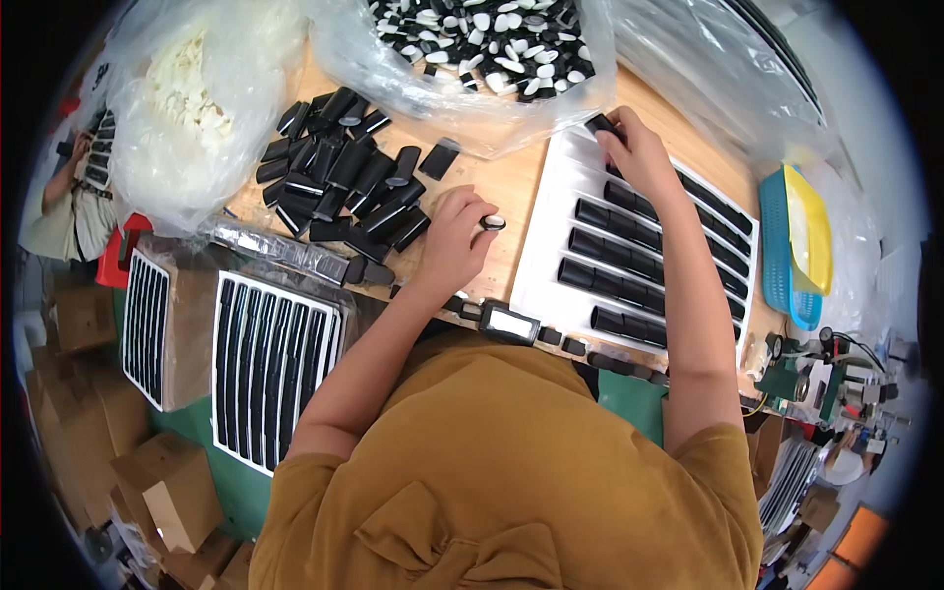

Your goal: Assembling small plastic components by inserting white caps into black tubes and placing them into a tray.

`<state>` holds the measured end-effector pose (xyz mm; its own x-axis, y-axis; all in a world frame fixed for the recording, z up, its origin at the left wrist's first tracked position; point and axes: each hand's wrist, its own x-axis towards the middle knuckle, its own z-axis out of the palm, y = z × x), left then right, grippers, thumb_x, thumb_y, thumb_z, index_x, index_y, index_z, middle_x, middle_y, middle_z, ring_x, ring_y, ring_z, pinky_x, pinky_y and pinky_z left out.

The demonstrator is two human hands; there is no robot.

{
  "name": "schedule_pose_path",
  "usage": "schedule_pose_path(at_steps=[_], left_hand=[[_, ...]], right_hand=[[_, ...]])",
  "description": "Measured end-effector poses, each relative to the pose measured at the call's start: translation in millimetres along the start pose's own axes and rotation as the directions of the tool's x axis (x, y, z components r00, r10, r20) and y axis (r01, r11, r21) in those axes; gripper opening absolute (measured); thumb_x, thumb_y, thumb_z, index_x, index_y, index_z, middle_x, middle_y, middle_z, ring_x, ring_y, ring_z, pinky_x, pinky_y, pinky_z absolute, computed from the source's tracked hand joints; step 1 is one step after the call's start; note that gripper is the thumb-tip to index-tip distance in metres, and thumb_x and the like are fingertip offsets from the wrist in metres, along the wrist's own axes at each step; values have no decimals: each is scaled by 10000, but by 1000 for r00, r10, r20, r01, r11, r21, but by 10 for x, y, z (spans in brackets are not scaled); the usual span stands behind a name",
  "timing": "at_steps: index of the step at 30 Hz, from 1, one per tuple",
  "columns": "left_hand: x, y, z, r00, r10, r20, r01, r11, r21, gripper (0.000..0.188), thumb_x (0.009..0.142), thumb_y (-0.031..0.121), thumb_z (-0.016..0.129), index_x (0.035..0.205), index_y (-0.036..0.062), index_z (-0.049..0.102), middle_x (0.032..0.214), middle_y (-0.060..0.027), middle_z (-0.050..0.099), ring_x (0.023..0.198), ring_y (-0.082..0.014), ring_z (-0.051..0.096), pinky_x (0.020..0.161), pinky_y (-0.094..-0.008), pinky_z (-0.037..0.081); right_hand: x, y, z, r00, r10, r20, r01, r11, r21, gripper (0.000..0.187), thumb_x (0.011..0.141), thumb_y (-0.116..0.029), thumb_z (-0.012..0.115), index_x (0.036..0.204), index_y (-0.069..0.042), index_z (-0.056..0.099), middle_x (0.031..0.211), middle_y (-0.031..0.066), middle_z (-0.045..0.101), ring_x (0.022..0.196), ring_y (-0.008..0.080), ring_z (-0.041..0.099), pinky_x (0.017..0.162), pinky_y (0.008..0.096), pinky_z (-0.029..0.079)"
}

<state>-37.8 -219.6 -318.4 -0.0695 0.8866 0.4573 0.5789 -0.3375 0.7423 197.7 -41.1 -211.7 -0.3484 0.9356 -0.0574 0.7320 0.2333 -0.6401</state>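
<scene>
My left hand (454,241) is closed above the wooden tabletop, with a small black-and-white oval piece (493,223) at its fingertips. Left of it lies a loose heap of black, smooth, tube-like cases (339,177). At the far left corner of the white tray, my right hand (639,152) pinches a short black case (600,124). This white tray (536,261) has rows of black cases (615,280) lying in its grooves; my right forearm hides part of them. The piece in my left hand is partly covered by the fingers.
Beyond the heap, a clear plastic bag (462,108) holds many black-and-white pieces, and another bag (147,128) holds whitish ones. A blue basket (777,236) with a yellow tray (811,226) stands right. Filled trays (270,369) lean at the table's left. Another person's arm (61,182) shows far left.
</scene>
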Motion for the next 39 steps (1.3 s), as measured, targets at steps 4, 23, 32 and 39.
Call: schedule_pose_path(at_steps=[4, 23, 32, 39], left_hand=[[82, -9, 38, 1000, 28, 9, -28, 1000, 14, 302, 722, 4, 768, 998, 61, 658, 1031, -107, 589, 1132, -350, 534, 957, -429, 432], [84, 49, 68, 997, -75, 12, 75, 997, -1, 628, 730, 2, 741, 1313, 30, 510, 1172, -157, 570, 1148, -372, 495, 1003, -445, 404], [42, 59, 71, 989, -149, -21, 147, 985, -89, 698, 669, -136, 487, 1351, 12, 482, 1185, -170, 574, 1140, -363, 513, 990, -410, 427], [59, 146, 47, 977, -208, -52, 198, 968, -157, 668, 671, -153, 460, 1319, 2, 491, 1116, -195, 587, 1095, -375, 529, 941, -426, 448]], right_hand=[[-629, -455, 168, 983, -170, 68, 162, 981, 106, 242, 869, -52, 727, 1103, -36, 667, 843, -6, 609, 684, 69, 480, 625, 243, 427], [-730, -645, 916, 845, -500, 190, 529, 833, -164, 285, 757, -24, 719, 1033, -48, 653, 918, 134, 628, 911, 359, 629, 783, 439, 536], [-708, -808, 1062, 853, -432, 291, 512, 802, -309, 256, 788, -48, 660, 1042, -58, 687, 896, 154, 639, 856, 355, 664, 746, 440, 545], [-587, -929, 905, 854, -339, 395, 448, 865, -225, 217, 775, -22, 688, 991, -7, 668, 910, 187, 662, 860, 377, 671, 759, 444, 549]])
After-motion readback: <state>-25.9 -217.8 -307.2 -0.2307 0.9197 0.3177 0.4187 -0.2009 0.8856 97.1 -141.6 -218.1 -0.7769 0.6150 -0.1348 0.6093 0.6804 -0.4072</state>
